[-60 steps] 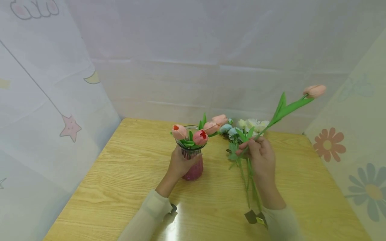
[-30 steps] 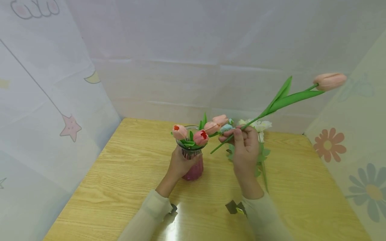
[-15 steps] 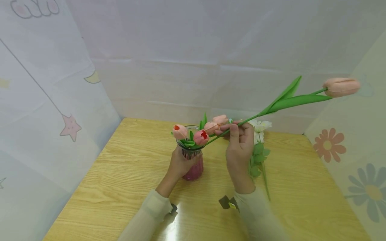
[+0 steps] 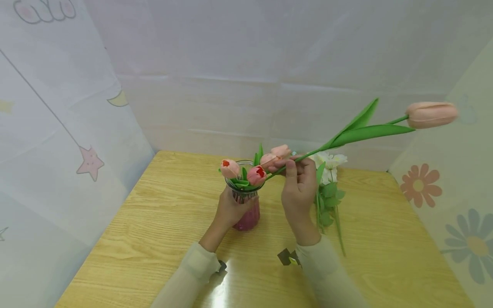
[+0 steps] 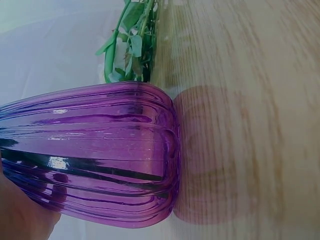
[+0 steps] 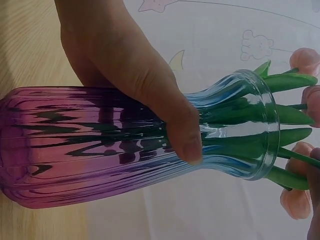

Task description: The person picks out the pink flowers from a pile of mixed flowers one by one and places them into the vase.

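Note:
My left hand (image 4: 234, 206) grips the neck of a ribbed glass vase (image 4: 247, 214), purple at the base and clear at the rim. In the right wrist view the left hand (image 6: 150, 95) wraps the vase (image 6: 90, 150), thumb across the glass. The vase holds several pink tulips (image 4: 256, 174). My right hand (image 4: 291, 166) pinches the green stem of a long pink tulip (image 4: 430, 114) just right of the rim. The stem slants down to the left and its lower end reaches the rim. The left wrist view shows the vase (image 5: 100, 155) close up on the wood.
White flowers (image 4: 330, 161) with leafy green stems (image 4: 331, 214) lie on the wooden table (image 4: 161, 222) right of the vase, behind my right hand. The leafy stems (image 5: 131, 45) also show in the left wrist view. Printed cloth walls enclose the table on three sides.
My right hand lifted the long tulip from the flowers on the table and carried it left, bringing the stem's lower end to the vase rim. The left hand stayed on the vase.

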### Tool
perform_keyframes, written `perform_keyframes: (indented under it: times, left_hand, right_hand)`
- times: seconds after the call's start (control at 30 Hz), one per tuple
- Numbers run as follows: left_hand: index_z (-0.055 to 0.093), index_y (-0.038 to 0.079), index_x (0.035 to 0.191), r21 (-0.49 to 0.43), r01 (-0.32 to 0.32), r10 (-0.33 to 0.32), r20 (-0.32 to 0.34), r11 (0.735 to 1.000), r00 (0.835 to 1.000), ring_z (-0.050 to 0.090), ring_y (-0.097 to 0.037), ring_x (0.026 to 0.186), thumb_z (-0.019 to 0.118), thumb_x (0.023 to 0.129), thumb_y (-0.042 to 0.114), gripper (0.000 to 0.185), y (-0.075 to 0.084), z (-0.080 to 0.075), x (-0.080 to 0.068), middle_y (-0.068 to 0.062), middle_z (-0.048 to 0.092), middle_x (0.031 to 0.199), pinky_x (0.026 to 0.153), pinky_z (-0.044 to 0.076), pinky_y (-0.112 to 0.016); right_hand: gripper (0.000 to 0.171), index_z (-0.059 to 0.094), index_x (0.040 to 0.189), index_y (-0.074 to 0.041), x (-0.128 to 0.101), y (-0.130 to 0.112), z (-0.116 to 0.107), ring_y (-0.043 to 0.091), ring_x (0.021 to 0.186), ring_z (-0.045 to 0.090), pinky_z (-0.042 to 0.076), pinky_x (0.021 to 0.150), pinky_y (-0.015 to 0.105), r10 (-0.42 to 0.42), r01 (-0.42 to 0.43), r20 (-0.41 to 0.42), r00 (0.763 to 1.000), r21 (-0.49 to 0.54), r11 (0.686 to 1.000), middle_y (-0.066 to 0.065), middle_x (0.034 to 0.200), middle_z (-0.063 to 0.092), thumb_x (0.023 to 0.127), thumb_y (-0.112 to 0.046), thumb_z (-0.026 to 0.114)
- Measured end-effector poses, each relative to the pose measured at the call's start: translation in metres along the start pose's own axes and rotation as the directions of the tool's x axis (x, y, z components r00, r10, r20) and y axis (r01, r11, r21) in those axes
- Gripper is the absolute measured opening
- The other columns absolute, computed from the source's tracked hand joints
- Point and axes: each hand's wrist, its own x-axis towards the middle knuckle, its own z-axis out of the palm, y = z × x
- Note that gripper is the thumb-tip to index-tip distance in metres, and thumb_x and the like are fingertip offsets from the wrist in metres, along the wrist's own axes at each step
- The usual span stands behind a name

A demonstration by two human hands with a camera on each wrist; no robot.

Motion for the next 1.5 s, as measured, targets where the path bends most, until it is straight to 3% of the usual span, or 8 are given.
perform_keyframes:
  times: [0.27,0.4,0.7,0.93,1.1,1.3,1.5]
  left_hand:
    - [0.044,0.006,0.140,0.014,-0.025,0.025,-0.010,1.000,1.000,0.059,-0.032,0.128,0.082,0.084,0.015,0.068,0.000,0.000,0.000,-0.014,0.062,0.134,0.109,0.046,-0.052]
    - [0.045,0.006,0.138,0.023,-0.024,0.025,-0.021,0.999,0.999,0.060,-0.031,0.126,0.082,0.084,0.017,0.067,-0.001,0.000,0.000,-0.014,0.063,0.133,0.108,0.047,-0.051]
    - [0.046,0.007,0.138,0.013,-0.007,0.007,-0.017,1.000,1.000,0.061,-0.029,0.124,0.083,0.082,0.020,0.069,-0.001,-0.001,0.000,-0.013,0.063,0.131,0.108,0.048,-0.049]
    - [0.046,0.007,0.137,0.007,-0.009,0.010,-0.014,1.000,1.000,0.062,-0.028,0.123,0.084,0.081,0.020,0.069,-0.001,-0.001,0.000,-0.012,0.064,0.129,0.107,0.048,-0.049]
    - [0.046,0.008,0.138,0.008,0.013,-0.012,-0.010,1.000,1.000,0.062,-0.027,0.124,0.084,0.082,0.021,0.069,-0.001,-0.001,-0.001,-0.012,0.064,0.130,0.108,0.048,-0.048]
    - [0.045,0.008,0.138,-0.004,0.023,-0.024,-0.009,1.000,1.000,0.062,-0.028,0.123,0.083,0.082,0.021,0.069,-0.001,0.000,-0.001,-0.012,0.064,0.130,0.107,0.049,-0.049]
    - [0.046,0.010,0.138,0.002,0.019,-0.019,-0.014,1.000,1.000,0.062,-0.028,0.123,0.084,0.082,0.021,0.068,0.000,-0.001,-0.001,-0.011,0.064,0.130,0.106,0.049,-0.050]
  right_hand:
    - [0.016,0.048,0.109,0.017,-0.005,0.002,0.001,0.013,0.084,0.069,0.060,0.076,0.025,0.002,0.010,0.077,0.997,-0.150,0.989,0.027,0.092,0.063,0.104,0.003,0.047]
    - [0.014,0.051,0.108,0.015,-0.008,0.006,0.001,0.009,0.087,0.067,0.058,0.076,0.021,-0.010,0.034,0.101,0.995,-0.239,0.970,0.025,0.093,0.067,0.103,0.003,0.051]
    - [0.012,0.055,0.106,0.013,-0.011,0.012,0.005,0.007,0.083,0.067,0.057,0.073,0.020,-0.038,0.080,0.159,0.987,-0.264,0.961,0.023,0.092,0.070,0.102,0.002,0.054]
    - [0.006,0.058,0.104,0.008,-0.012,0.015,0.007,0.009,0.063,0.053,0.045,0.058,0.015,-0.037,0.094,0.165,0.986,-0.351,0.932,0.019,0.085,0.068,0.099,0.005,0.056]
    - [0.010,0.058,0.103,0.008,-0.012,0.014,0.007,0.017,0.070,0.065,0.052,0.064,0.015,-0.036,0.107,0.171,0.985,-0.423,0.900,0.018,0.086,0.070,0.094,0.008,0.062]
    - [0.009,0.061,0.102,0.007,-0.009,0.009,0.007,0.024,0.070,0.067,0.056,0.065,0.019,-0.013,0.112,0.207,0.978,-0.473,0.874,0.016,0.085,0.070,0.094,0.007,0.064]
    - [0.006,0.060,0.104,0.007,-0.007,0.000,0.006,0.026,0.077,0.070,0.060,0.069,0.025,0.043,0.084,0.254,0.966,-0.471,0.878,0.016,0.090,0.070,0.099,0.005,0.058]
